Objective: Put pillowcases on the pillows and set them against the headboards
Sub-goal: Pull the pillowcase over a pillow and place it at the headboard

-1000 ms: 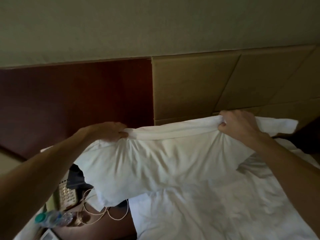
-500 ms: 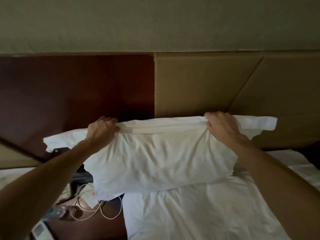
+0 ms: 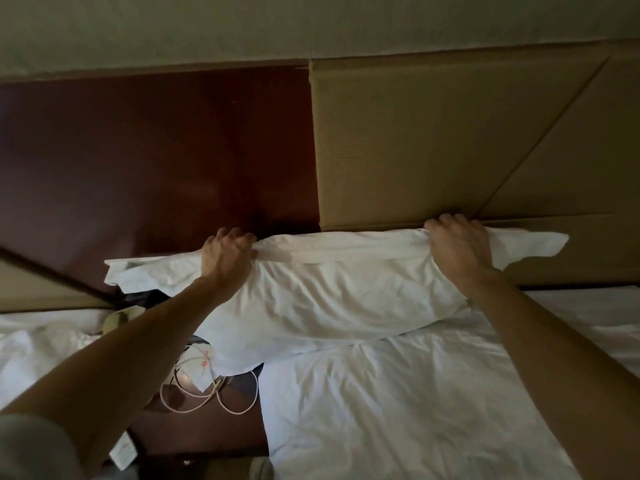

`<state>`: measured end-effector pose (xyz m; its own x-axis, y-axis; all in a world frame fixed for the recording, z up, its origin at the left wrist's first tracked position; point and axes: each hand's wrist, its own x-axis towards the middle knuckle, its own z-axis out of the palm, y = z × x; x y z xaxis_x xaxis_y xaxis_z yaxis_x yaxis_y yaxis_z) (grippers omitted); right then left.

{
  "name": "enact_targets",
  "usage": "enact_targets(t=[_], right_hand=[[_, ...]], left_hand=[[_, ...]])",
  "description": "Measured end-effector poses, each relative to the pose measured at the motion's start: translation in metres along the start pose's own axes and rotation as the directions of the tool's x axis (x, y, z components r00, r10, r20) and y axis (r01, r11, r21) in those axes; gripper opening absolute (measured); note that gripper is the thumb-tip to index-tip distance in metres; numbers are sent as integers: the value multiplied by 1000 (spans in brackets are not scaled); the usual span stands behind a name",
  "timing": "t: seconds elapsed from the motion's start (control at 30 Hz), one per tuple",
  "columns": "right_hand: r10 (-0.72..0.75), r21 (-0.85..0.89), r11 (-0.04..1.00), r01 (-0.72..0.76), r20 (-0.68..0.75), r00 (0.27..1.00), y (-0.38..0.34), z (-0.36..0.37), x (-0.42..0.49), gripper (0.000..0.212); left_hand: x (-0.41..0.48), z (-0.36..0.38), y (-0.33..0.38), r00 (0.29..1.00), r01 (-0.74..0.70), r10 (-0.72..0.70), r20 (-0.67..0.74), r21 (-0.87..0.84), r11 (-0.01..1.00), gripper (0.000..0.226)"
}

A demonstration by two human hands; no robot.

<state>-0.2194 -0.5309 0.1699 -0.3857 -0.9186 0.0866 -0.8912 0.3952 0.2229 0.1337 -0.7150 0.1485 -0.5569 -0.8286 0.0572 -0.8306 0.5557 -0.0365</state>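
A white pillow in its pillowcase (image 3: 332,299) lies crosswise at the head of the right bed (image 3: 433,403), its top edge close to the tan padded headboard (image 3: 433,140). My left hand (image 3: 227,258) grips the pillow's top edge near its left end. My right hand (image 3: 460,245) grips the same edge near the right end. Loose flaps of the pillowcase stick out past both hands. The pillow's left part hangs over the gap beside the bed.
A dark wooden wall panel (image 3: 156,161) stands behind a nightstand (image 3: 194,431) between the beds, with a white cable (image 3: 214,400) and small items on it. A second bed with white sheets (image 3: 38,348) lies at the left.
Both hands have carried the pillow forward and down, from held up in the air to lying on the bed by the headboard. My grip on its top edge is unchanged.
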Motion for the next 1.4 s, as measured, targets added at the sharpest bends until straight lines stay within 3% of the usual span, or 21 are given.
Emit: enact_targets(t=[0.1, 0.23, 0.3, 0.4, 0.57, 0.77, 0.8, 0.9, 0.97, 1.17, 1.4], right_hand=[[38, -49, 998, -43, -115, 993, 1, 6, -6, 3], [17, 24, 1000, -14, -115, 993, 2, 6, -12, 7], [-24, 119, 992, 33, -77, 997, 2, 8, -17, 11], [-19, 205, 979, 24, -25, 1000, 2, 7, -25, 28], [-29, 215, 977, 13, 72, 997, -1, -1, -37, 59], [-41, 267, 963, -31, 257, 966, -18, -12, -52, 71], [-44, 273, 961, -39, 292, 955, -23, -13, -54, 72], [-71, 308, 950, -48, 362, 930, -41, -17, -61, 73], [-83, 317, 947, -48, 386, 919, -51, -21, -65, 73], [-79, 334, 940, -70, 414, 907, -73, -28, -75, 74], [-56, 339, 932, -124, 476, 878, -98, -29, -84, 74]], left_hand=[[1, 3, 5, 994, -47, 46, -100, -13, 999, 22], [-5, 4, 13, 957, -231, 226, -181, -9, 973, 32], [-7, 6, 13, 953, -283, 279, -119, -18, 959, 41], [-7, 8, 14, 967, -249, 252, 25, -90, 964, 46], [-6, -1, 13, 963, -249, 256, 81, -86, 965, 54], [-15, -6, -10, 925, -293, 240, 295, 152, 944, 109], [-18, -4, -15, 928, -296, 233, 292, 194, 935, 105], [-28, 0, -20, 932, -340, 291, 214, 249, 907, 55], [-32, 1, -20, 918, -386, 347, 191, 239, 891, 35], [-10, -16, -24, 917, -399, 389, 88, 214, 892, 40], [-20, 2, -34, 898, -439, 422, 126, 190, 878, 36]])
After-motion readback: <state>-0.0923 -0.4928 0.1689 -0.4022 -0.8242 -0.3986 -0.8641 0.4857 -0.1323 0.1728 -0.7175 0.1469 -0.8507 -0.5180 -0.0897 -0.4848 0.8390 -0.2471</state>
